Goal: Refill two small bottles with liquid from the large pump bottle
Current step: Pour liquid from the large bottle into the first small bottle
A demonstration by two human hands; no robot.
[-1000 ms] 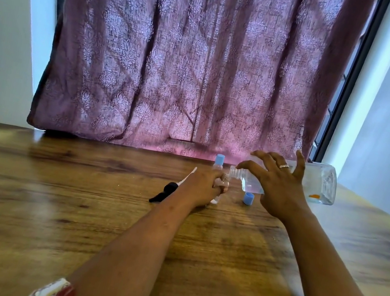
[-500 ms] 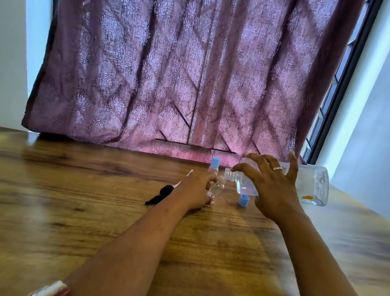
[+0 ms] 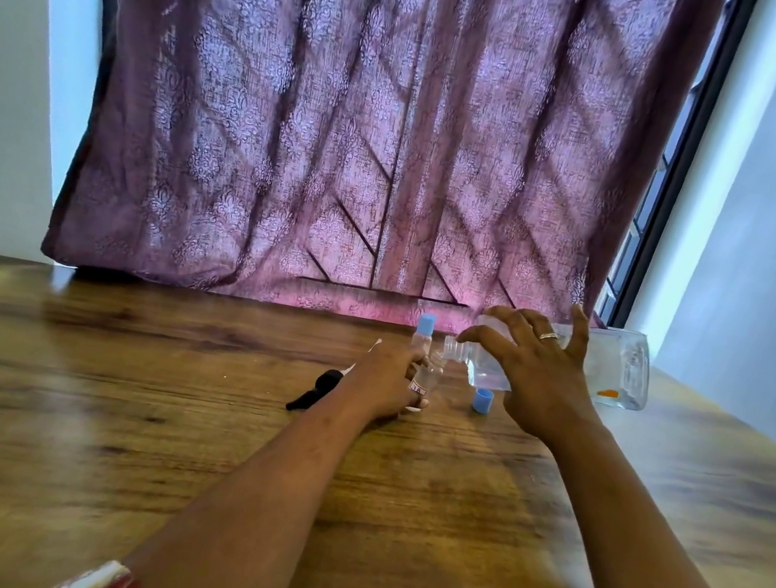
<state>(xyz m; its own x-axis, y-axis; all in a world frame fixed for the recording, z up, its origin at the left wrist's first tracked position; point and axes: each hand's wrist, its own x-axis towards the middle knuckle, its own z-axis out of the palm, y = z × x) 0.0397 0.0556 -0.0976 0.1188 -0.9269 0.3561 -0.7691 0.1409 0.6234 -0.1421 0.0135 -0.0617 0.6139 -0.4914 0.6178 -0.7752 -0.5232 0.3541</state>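
My right hand (image 3: pixel 537 377) grips the large clear bottle (image 3: pixel 616 368), tipped on its side with its open neck pointing left. That neck sits just above the mouth of a small uncapped clear bottle (image 3: pixel 428 376), which my left hand (image 3: pixel 386 381) holds slightly tilted on the wooden table (image 3: pixel 144 432). A second small bottle with a blue cap (image 3: pixel 423 333) stands upright just behind it. A loose blue cap (image 3: pixel 482 401) lies on the table below the large bottle. The black pump head (image 3: pixel 317 387) with its white tube lies left of my left hand.
A purple patterned curtain (image 3: pixel 352 132) hangs against the table's far edge. White walls rise on both sides, and a dark window frame (image 3: pixel 669 188) stands at the right. Bare wood stretches left of and in front of the bottles.
The view has tilted up a little. The small bottle in my left hand went from upright to slightly tilted toward the large bottle's neck, which has come closer above it.
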